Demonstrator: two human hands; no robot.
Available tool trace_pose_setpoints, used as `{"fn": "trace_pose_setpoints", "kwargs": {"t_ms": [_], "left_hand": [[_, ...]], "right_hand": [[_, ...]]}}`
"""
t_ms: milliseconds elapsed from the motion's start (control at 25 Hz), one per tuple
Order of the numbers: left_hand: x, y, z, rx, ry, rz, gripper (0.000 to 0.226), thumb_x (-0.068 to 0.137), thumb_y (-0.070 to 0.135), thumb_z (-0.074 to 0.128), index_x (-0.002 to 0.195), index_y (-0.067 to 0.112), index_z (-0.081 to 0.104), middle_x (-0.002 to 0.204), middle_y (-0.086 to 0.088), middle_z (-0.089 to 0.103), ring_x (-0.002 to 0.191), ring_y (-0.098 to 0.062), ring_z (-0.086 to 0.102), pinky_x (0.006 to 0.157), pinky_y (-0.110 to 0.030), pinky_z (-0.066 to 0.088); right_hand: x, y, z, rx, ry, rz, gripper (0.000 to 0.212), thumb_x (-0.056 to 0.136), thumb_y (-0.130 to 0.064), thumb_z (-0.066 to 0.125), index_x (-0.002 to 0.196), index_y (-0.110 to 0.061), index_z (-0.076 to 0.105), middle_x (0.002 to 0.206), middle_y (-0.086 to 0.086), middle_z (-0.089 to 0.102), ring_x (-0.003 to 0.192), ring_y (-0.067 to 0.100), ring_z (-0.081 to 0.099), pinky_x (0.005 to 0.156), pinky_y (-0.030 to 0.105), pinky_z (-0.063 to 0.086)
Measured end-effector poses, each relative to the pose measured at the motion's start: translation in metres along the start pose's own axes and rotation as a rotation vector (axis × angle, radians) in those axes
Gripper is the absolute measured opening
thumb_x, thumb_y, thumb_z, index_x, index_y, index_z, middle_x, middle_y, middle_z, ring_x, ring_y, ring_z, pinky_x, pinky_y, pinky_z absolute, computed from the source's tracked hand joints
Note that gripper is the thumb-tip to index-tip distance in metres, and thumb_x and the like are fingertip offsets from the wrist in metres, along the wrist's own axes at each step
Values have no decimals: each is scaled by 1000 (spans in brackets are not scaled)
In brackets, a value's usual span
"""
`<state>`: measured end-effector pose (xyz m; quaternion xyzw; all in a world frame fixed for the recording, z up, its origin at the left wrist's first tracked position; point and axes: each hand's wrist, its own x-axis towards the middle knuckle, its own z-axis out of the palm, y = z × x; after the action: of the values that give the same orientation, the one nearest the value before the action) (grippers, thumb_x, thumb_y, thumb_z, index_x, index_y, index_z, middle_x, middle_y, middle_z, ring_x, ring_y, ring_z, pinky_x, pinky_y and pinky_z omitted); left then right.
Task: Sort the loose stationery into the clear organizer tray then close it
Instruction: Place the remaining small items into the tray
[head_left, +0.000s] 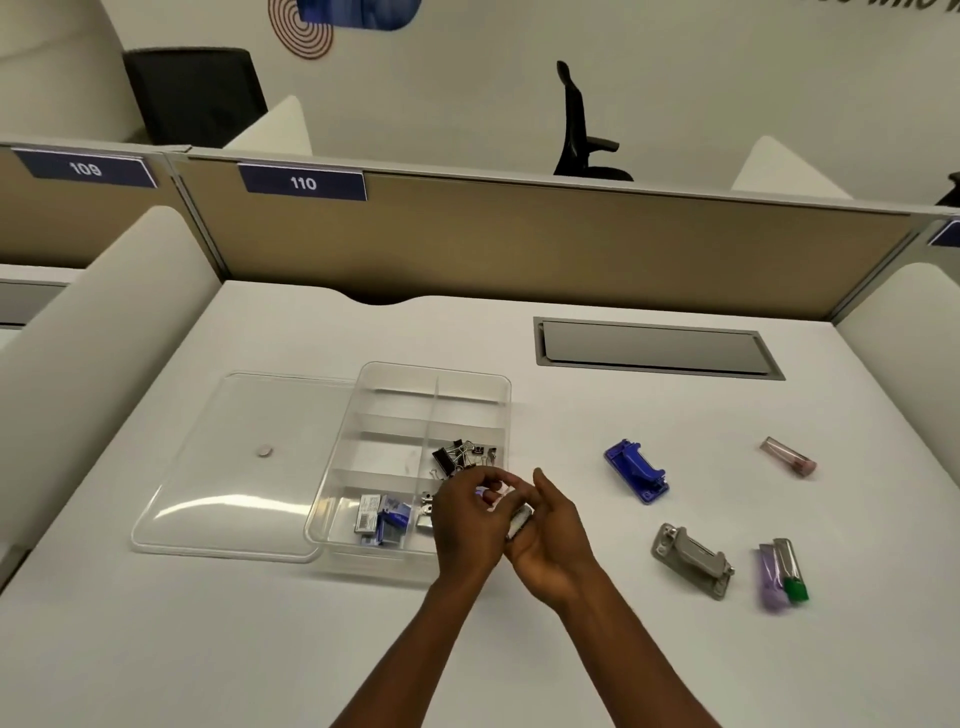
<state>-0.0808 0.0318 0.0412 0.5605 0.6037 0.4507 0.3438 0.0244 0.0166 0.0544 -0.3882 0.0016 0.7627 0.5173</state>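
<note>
In the head view we count one clear organizer tray (470, 384) with its lid (234, 467) lying beside it, two hole punches, blue (636, 470) and grey (693, 560), and three small tubes on the desk (208, 649). Our left hand (467, 525) and right hand (550, 540) meet at the tray's near right corner. Together they hold a small white item (519, 521), fingers curled on it.

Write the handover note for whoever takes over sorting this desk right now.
Hands: left hand and right hand together at the tray's near right corner, sharing a small whitish item; which hand grips it is unclear.
Done: binder clips and staple boxes in the clear tray.
Left: blue punch, grey punch, pink tube, purple and green tubes on the desk.
Lid lies off, left of the tray.
</note>
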Motion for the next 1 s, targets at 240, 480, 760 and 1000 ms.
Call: {"fn": "trace_pose_setpoints", "kwargs": {"t_ms": [240, 480, 760, 1000], "left_hand": [[33, -40, -28, 339, 88, 158, 26, 96, 41, 55, 114, 26, 65, 121, 3, 65, 118, -17, 54, 100, -35, 47], [47, -85, -41, 845, -242, 117, 66, 99, 58, 17, 152, 22, 31, 161, -5, 27, 152, -25, 12, 124, -41, 0], [47, -83, -41, 841, -253, 88, 69, 98, 62, 15, 154, 22, 25, 163, -3, 20, 152, -23, 6, 124, -40, -4], [48, -85, -42, 829, -251, 87, 73, 97, 65, 12, 153, 22, 28, 162, -4, 25, 152, -24, 9, 124, -40, -3]], "right_hand": [[24, -17, 27, 87, 58, -28, 59, 96, -50, 54, 132, -3, 56, 133, 26, 60, 123, 42, 59, 103, 50, 47], [72, -41, 62, -78, 90, -27, 64, 96, -54, 51, 135, -3, 52, 135, 26, 54, 131, 42, 51, 113, 50, 39], [124, -63, 89, -345, 119, 6, 66, 93, -52, 59, 134, -1, 53, 132, 25, 54, 128, 40, 53, 107, 48, 46], [146, -66, 99, -651, 181, 20, 54, 94, -41, 66, 125, 1, 52, 115, 19, 48, 96, 30, 56, 91, 43, 57]]}}
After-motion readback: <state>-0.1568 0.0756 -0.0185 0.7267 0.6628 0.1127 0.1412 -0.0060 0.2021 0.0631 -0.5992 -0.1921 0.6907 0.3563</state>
